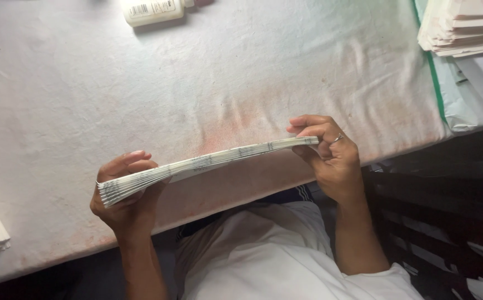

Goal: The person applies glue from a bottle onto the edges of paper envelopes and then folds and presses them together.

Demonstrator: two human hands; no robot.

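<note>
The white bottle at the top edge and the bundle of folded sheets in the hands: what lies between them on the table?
Nothing: between the white bottle and the bundle of folded sheets the head view shows only the stained white cloth.

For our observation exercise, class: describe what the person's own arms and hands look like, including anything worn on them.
Both forearms are bare, with no sleeves reaching the wrists. The left hand wears nothing visible: no ring, watch or glove. The right hand has a thin silver-coloured ring on one finger. A white short-sleeved shirt shows at the body, its sleeve edge near the right upper arm.
</note>
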